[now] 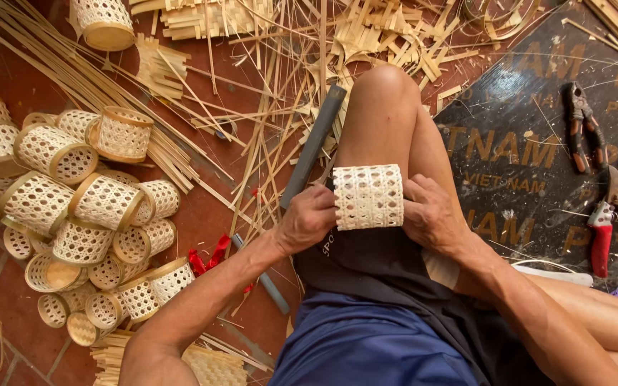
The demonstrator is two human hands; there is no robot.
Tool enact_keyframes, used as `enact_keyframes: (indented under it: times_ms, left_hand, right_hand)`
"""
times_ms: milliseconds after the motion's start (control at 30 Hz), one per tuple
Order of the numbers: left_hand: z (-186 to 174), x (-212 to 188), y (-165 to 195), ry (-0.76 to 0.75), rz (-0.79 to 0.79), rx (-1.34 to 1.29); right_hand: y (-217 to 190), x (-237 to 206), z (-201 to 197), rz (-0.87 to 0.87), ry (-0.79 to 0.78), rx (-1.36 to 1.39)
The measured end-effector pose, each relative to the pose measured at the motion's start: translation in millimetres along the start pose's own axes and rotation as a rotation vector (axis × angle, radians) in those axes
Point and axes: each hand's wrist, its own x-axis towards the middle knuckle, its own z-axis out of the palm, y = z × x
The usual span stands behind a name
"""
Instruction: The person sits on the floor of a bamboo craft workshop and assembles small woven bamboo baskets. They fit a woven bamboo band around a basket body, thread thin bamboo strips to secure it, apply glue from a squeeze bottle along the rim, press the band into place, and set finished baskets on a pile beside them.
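In the head view, at the centre of the frame, a woven bamboo sleeve (368, 196) sat around the person's thigh. The left hand (307, 218) and right hand (432, 213) grasped its two ends with curled fingers. Finished baskets (84, 214) lay heaped at the left, pliers (582, 125) at the right.

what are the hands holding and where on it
A woven bamboo cylinder resting on the thigh: left hand holds its left end, right hand its right end.

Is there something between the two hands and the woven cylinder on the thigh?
Nothing visible. The left hand and the right hand both touch the woven cylinder directly at its two ends, and it rests on the thigh.
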Motion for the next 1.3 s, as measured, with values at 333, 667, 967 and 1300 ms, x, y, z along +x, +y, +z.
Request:
enact_keyframes:
  times_ms: [333, 667, 967, 1300]
  left_hand:
    - [-24.2, 29.7, 24.2, 0.027, -0.188, -0.149]
    - [-62.9, 54.9, 52.3, 0.38, -0.803, -1.155]
    - [-40.0, 51.8, 33.1, 0.365, -0.918, -1.384]
    - [-25.6, 56.0, 30.0, 0.329, -0.876, -1.311]
  right_hand:
    - [-30.4, 20.0, -27.4, 0.062, 0.123, 0.238]
    - [-64.0, 56.5, -56.9, 0.61, 0.43, 1.221]
    - [-39.0, 57.8, -24.5, 0.828, 0.426, 1.253]
    - [-27.9, 65.2, -47.5, 0.273, 0.185, 0.037]
